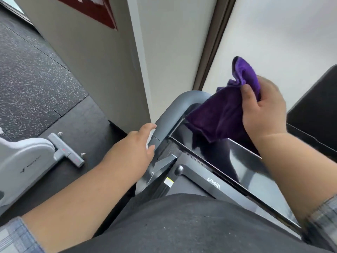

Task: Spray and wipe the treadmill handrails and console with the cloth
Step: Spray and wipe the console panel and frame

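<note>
The right hand [264,108], in the right half of the frame, grasps a bunched purple cloth [218,114]; the thumb pins the fabric against the fingers, a ruffled end stands up above the hand and the larger part hangs down to the left. The lower edge of the cloth hangs over the glossy black console [237,161] of the treadmill, which runs diagonally from the centre toward the lower right; whether cloth and console touch is not plain.

The left hand [135,147], at centre frame, reaches to the grey handrail [175,106] that curves up from the console's left end. Its fingers curl at the rail around something small and white [150,136], mostly hidden; what that is, and how firm the hold, I cannot tell.

Both forearms are bare, with plaid sleeves [12,236] pushed back at the lower corners. A dark shirt [182,225] fills the bottom of the frame. At left, on the speckled dark floor [36,79], stands the grey base of another machine [27,159].
</note>
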{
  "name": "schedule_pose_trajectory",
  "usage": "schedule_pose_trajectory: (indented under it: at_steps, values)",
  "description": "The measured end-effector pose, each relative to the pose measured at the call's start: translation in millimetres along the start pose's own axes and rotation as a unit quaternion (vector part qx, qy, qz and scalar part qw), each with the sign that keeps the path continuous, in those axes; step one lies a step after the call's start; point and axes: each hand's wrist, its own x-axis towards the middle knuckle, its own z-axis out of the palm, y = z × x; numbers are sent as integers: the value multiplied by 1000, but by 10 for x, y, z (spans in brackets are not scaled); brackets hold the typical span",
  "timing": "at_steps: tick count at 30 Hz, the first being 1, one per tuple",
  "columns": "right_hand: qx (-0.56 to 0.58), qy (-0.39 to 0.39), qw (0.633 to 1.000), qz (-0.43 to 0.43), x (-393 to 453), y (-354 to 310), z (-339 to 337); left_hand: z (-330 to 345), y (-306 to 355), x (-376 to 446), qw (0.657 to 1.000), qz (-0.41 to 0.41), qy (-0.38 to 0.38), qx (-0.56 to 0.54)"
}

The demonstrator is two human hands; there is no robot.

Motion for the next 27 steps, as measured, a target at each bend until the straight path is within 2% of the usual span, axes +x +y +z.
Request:
schedule_pose_trajectory:
  at_steps: [3,7,10,12,13,17,22,27]
  values:
    - [-60,-19,998,-22,233,130,95,26,18,-81,1000,-2,-11,-17]
    - [-114,-137,984,4,410,278,432,29,11,-166,999,1,-22,-28]
    - [-220,-214,950,56,537,309,648,17,20,-195,998,8,-26,-51]
    - [-320,-234,917,46,560,284,731,-4,48,-214,998,18,-28,-62]
    - [-335,-232,913,23,539,263,740,-15,61,-225,997,23,-28,-67]
    - [-276,-222,933,-57,194,288,570,-64,94,-285,994,46,-26,-95]
    - [-352,-280,891,-61,-17,419,524,-81,54,-350,990,63,-18,-122]
    - [-297,-290,903,-115,250,188,862,-68,46,-426,986,96,-21,-134]
